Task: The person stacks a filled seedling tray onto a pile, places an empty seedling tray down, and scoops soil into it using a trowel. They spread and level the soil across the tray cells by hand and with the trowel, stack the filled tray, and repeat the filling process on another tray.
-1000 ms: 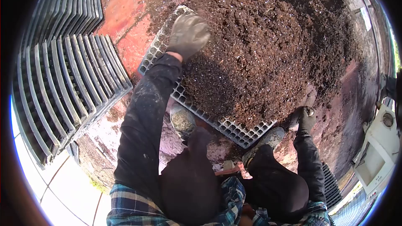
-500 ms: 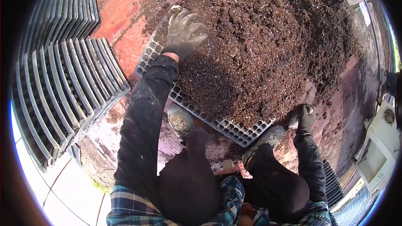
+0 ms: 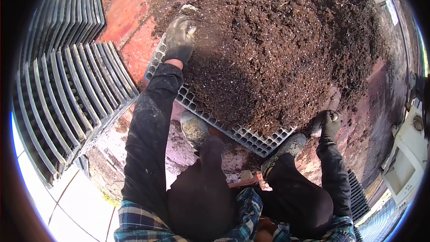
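My left hand (image 3: pixel 181 38), in a dirty grey glove, rests over the left edge of a black plug tray (image 3: pixel 190 101), against the soil. Its fingers are bent a little and lie on the surface, with nothing visible held. Dark potting soil (image 3: pixel 264 58) with white specks covers most of the tray; rows of cells show along the left, near and right edges. My right hand (image 3: pixel 330 125), also gloved, is low at the right of the tray, beside the soil. Its fingers are curled closed; what they hold, if anything, is unclear.
Stacks of black plug trays (image 3: pixel 76 98) stand at the left. My two shoes (image 3: pixel 195 130) are at the tray's near edge. A red, soil-stained sheet (image 3: pixel 134 22) lies underneath. At the far right is a white plastic object (image 3: pixel 405 152).
My left hand has moved left, off the soil and onto the tray's left edge, and its fingers have drawn closer together. My right hand has barely moved.
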`<state>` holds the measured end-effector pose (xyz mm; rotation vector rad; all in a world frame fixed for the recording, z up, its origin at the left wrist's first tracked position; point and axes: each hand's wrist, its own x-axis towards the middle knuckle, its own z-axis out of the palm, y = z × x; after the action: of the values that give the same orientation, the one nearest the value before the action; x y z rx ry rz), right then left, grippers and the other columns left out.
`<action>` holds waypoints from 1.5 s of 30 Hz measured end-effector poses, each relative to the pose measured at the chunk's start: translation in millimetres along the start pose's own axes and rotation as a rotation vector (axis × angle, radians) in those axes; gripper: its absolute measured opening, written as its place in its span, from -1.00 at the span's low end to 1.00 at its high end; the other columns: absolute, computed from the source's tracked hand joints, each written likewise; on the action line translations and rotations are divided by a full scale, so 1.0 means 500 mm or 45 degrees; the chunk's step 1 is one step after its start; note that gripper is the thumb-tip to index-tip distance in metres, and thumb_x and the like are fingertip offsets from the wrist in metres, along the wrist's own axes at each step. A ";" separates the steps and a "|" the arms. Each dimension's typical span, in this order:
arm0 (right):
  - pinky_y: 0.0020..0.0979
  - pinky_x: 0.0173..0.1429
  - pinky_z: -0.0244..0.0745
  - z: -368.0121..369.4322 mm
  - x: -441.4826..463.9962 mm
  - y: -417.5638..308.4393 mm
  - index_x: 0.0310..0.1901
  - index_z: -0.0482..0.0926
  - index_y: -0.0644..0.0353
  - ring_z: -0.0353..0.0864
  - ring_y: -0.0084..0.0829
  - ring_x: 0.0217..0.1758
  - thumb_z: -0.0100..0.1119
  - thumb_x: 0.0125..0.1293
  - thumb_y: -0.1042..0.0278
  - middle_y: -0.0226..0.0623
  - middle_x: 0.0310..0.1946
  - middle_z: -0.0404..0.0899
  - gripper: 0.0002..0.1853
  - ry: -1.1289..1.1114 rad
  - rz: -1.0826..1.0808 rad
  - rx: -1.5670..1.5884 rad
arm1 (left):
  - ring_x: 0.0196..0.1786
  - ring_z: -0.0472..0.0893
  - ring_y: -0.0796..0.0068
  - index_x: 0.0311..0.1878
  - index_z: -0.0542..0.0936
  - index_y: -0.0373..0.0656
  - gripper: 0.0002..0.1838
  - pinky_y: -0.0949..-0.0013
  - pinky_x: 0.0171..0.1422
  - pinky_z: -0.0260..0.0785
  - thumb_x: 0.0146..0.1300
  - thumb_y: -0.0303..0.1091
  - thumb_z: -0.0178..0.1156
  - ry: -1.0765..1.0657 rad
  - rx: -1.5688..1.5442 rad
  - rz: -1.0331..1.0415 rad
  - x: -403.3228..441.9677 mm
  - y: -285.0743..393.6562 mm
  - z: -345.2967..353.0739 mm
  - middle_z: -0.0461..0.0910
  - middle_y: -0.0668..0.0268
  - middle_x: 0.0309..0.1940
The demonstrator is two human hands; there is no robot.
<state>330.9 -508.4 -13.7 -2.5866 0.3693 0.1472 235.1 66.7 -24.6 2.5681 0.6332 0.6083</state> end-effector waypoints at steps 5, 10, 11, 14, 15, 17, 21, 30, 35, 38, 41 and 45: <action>-0.45 -0.24 0.44 -0.002 -0.004 -0.005 -0.22 0.57 0.22 0.49 -0.51 -0.38 0.24 0.16 0.20 -0.36 -0.41 0.56 -0.73 0.013 0.007 -0.045 | 0.19 0.39 0.14 -0.16 0.59 -0.16 -0.78 0.18 0.31 0.20 0.17 -0.28 0.17 -0.182 0.076 0.068 0.007 0.012 -0.028 0.48 0.18 0.05; -0.47 -0.23 0.43 0.002 0.000 0.004 -0.24 0.56 0.21 0.48 -0.54 -0.38 0.25 0.16 0.24 -0.40 -0.42 0.56 -0.77 0.004 -0.026 0.022 | 0.20 0.39 0.17 -0.15 0.59 -0.14 -0.76 0.20 0.32 0.19 0.13 -0.27 0.21 -0.237 0.025 -0.040 0.021 0.024 -0.034 0.49 0.20 0.04; -0.47 -0.23 0.43 0.001 -0.002 0.003 -0.24 0.56 0.21 0.48 -0.54 -0.38 0.25 0.16 0.24 -0.40 -0.42 0.56 -0.77 0.005 -0.022 0.023 | 0.22 0.37 0.19 -0.14 0.60 -0.13 -0.75 0.21 0.34 0.17 0.11 -0.27 0.22 -0.180 -0.077 0.037 0.024 0.023 -0.034 0.49 0.23 0.05; -0.48 -0.23 0.43 -0.003 -0.005 -0.007 -0.24 0.56 0.21 0.47 -0.55 -0.38 0.26 0.16 0.25 -0.42 -0.43 0.54 -0.77 0.003 -0.019 -0.018 | 0.25 0.34 0.19 -0.13 0.59 -0.11 -0.73 0.20 0.36 0.14 0.10 -0.27 0.23 -0.198 -0.034 0.160 0.026 0.022 -0.042 0.48 0.23 0.08; -0.48 -0.23 0.43 -0.004 -0.006 -0.011 -0.23 0.56 0.21 0.46 -0.55 -0.39 0.25 0.16 0.25 -0.42 -0.43 0.54 -0.77 0.006 -0.022 -0.028 | 0.27 0.33 0.18 -0.12 0.59 -0.10 -0.72 0.19 0.37 0.13 0.09 -0.27 0.23 -0.206 -0.011 0.219 0.027 0.022 -0.045 0.47 0.24 0.09; -0.48 -0.23 0.43 -0.004 -0.006 -0.009 -0.23 0.55 0.21 0.46 -0.55 -0.39 0.25 0.16 0.25 -0.42 -0.43 0.53 -0.77 0.009 -0.020 -0.034 | 0.30 0.30 0.18 -0.10 0.59 -0.09 -0.71 0.17 0.39 0.10 0.08 -0.27 0.24 -0.221 0.036 0.338 0.032 0.029 -0.054 0.46 0.25 0.12; -0.43 -0.17 0.43 -0.009 -0.008 -0.018 -0.22 0.55 0.20 0.52 -0.47 -0.34 0.23 0.15 0.23 -0.33 -0.40 0.57 -0.75 -0.032 -0.040 0.023 | 0.40 0.14 0.17 0.04 0.57 0.00 -0.60 0.07 0.50 -0.14 0.14 -0.10 0.16 -0.297 0.161 0.312 0.077 0.068 -0.071 0.40 0.24 0.19; -0.38 -0.14 0.44 -0.009 -0.008 -0.017 -0.22 0.56 0.20 0.55 -0.39 -0.34 0.23 0.14 0.20 -0.27 -0.40 0.59 -0.73 -0.007 0.015 -0.022 | 0.49 -0.04 0.23 0.21 0.48 0.09 -0.34 0.03 0.53 -0.35 0.15 0.30 0.03 -0.778 0.784 -0.292 0.186 0.126 0.025 0.19 0.23 0.37; -0.35 -0.14 0.44 -0.005 -0.003 -0.003 -0.24 0.56 0.20 0.55 -0.38 -0.34 0.25 0.12 0.19 -0.27 -0.40 0.58 -0.73 -0.036 -0.007 0.069 | 0.48 -0.03 0.24 0.22 0.47 0.13 -0.37 0.02 0.53 -0.36 0.15 0.26 0.05 -0.761 0.732 -0.368 0.193 0.133 0.021 0.16 0.28 0.39; -0.46 -0.19 0.44 0.002 0.002 0.006 -0.23 0.55 0.25 0.50 -0.52 -0.35 0.25 0.16 0.25 -0.35 -0.40 0.57 -0.75 -0.030 -0.039 -0.012 | 0.49 -0.05 0.23 0.23 0.44 0.03 -0.38 0.02 0.53 -0.41 0.22 0.21 0.01 -0.733 0.601 -0.404 0.193 0.123 0.009 0.15 0.27 0.40; -0.46 -0.19 0.44 -0.001 0.004 0.017 -0.22 0.55 0.25 0.50 -0.52 -0.34 0.26 0.15 0.25 -0.35 -0.40 0.57 -0.74 0.022 -0.048 -0.003 | 0.44 0.09 0.20 0.23 0.43 -0.04 -0.44 0.08 0.51 -0.21 0.24 0.06 0.09 -0.389 0.119 -0.471 0.164 0.111 -0.038 0.24 0.24 0.35; -0.45 -0.21 0.45 -0.005 -0.006 0.001 -0.21 0.55 0.25 0.51 -0.52 -0.35 0.27 0.15 0.24 -0.35 -0.39 0.58 -0.73 -0.014 -0.039 -0.034 | 0.15 0.49 0.18 0.11 0.53 -0.09 -0.46 0.26 0.27 0.26 0.17 0.06 0.16 -0.365 -0.073 -0.512 0.108 0.036 -0.100 0.53 0.12 0.08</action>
<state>328.2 -509.4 -11.4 -2.6151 0.3256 0.1562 259.1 94.8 41.7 2.3164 0.9746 0.1196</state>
